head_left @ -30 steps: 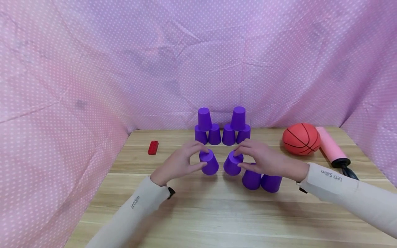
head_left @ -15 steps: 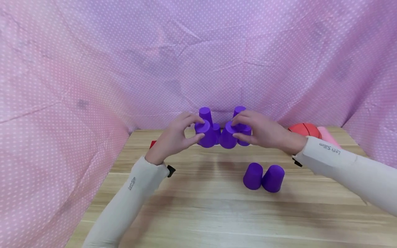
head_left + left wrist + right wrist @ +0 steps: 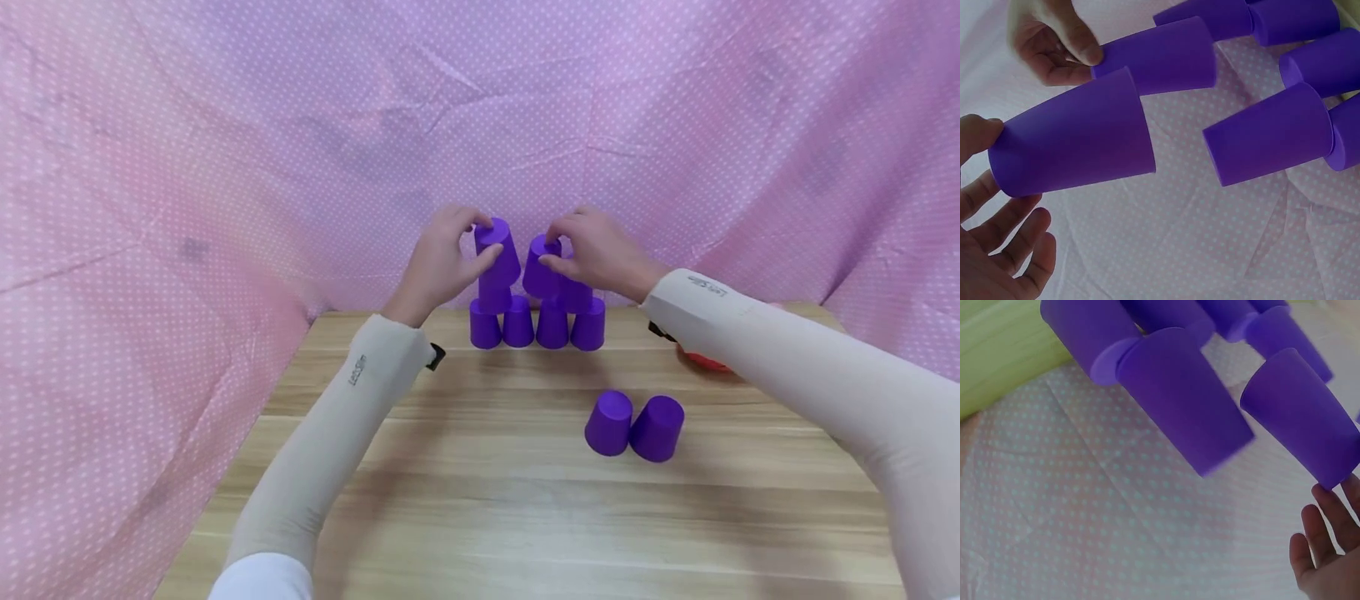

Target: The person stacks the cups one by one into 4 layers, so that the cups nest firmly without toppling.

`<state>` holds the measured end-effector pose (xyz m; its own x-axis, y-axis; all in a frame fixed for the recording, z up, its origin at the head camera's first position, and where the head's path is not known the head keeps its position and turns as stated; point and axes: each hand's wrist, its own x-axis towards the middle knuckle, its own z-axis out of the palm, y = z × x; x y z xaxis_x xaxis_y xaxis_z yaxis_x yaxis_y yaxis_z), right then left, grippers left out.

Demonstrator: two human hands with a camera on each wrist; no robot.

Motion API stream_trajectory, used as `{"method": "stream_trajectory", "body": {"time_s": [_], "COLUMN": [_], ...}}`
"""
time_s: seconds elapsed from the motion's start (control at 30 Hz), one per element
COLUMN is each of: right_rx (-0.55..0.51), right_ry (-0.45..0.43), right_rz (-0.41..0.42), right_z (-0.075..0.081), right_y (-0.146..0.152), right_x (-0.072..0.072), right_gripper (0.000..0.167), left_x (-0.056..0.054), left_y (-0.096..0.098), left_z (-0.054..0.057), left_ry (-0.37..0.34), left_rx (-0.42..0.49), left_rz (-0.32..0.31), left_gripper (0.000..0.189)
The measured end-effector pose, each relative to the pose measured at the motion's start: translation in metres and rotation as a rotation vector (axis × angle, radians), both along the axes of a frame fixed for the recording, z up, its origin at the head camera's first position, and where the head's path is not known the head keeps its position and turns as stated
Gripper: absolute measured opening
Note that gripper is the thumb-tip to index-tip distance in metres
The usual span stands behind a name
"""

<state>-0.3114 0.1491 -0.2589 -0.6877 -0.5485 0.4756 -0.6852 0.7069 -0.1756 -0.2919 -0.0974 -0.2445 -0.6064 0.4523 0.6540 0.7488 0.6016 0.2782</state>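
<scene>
The left hand [image 3: 438,262] pinches an upturned purple plastic cup [image 3: 497,252] by its closed base, thumb on one side and fingertips on the other, holding it tilted above the left side of the cup stack [image 3: 536,321]. The right hand [image 3: 592,250] grips a second purple cup [image 3: 542,267] the same way, just beside the first, over the stack's right side. All the cups are smooth, matte, tapered cones with flat bases. The stack has four in a row on the wooden tabletop [image 3: 480,517], with more resting on them, partly hidden by the held cups. Two more purple cups [image 3: 633,427] stand touching each other, well apart and nearer the person. The tabletop is pale wood-grain planking. Pink fabric with small white dots [image 3: 187,167], creased, hangs behind and to both sides. A red-orange ball [image 3: 701,360] peeks out beneath the right sleeve.
</scene>
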Motion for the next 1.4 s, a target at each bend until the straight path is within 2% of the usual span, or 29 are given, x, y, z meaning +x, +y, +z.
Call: {"method": "stream_trajectory", "body": {"time_s": [0.13, 0.23, 0.5, 1.0, 1.17, 1.4], "right_rx": [0.020, 0.038, 0.040, 0.056, 0.064, 0.075], "right_ry": [-0.102, -0.153, -0.250, -0.241, -0.254, -0.265], "right_rz": [-0.025, -0.031, -0.062, -0.065, -0.056, -0.077], "right_z": [-0.010, -0.016, -0.026, -0.038, -0.039, -0.038], "right_y": [-0.006, -0.010, -0.019, -0.016, -0.016, -0.014], "right_x": [-0.020, -0.029, -0.039, -0.046, -0.046, -0.046], "right_gripper": [0.024, 0.025, 0.028, 0.029, 0.028, 0.028], "left_x": [-0.014, -0.023, -0.043, -0.061, -0.067, -0.068], "left_y": [0.005, 0.008, 0.017, 0.029, 0.032, 0.038], "left_z": [0.001, 0.000, -0.010, -0.015, -0.012, -0.008], "left_ry": [-0.007, -0.023, -0.075, -0.139, -0.171, -0.236], "left_rx": [-0.002, -0.012, -0.035, -0.060, -0.069, -0.074], "left_rz": [0.050, 0.083, 0.137, 0.173, 0.184, 0.200], "left_gripper": [0.026, 0.027, 0.026, 0.025, 0.024, 0.025]}}
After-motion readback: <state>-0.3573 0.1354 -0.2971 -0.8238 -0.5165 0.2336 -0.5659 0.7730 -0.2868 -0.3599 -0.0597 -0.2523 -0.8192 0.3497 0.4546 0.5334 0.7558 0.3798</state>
